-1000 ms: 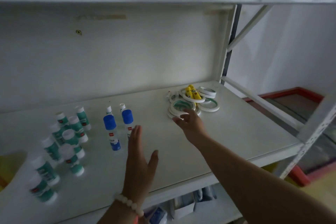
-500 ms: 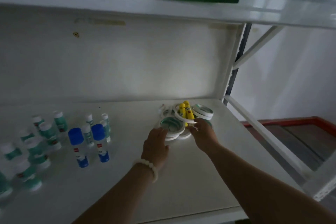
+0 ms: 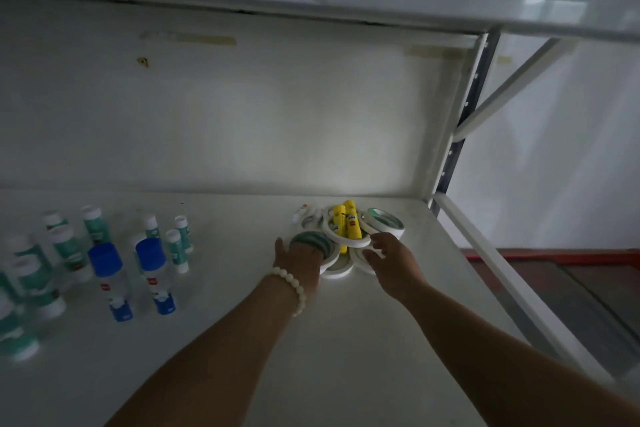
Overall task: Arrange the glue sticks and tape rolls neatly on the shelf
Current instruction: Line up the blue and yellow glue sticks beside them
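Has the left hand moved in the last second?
Yes. The left hand went from beside the blue-capped glue sticks rightward to the tape rolls.

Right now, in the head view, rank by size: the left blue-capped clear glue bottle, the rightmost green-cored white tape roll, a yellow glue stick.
1. Blue-capped clear glue bottle, nearer the camera.
2. Green-cored white tape roll.
3. Yellow glue stick, partly covered.

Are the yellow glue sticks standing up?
No, the yellow glue sticks lie flat on top of the tape rolls.
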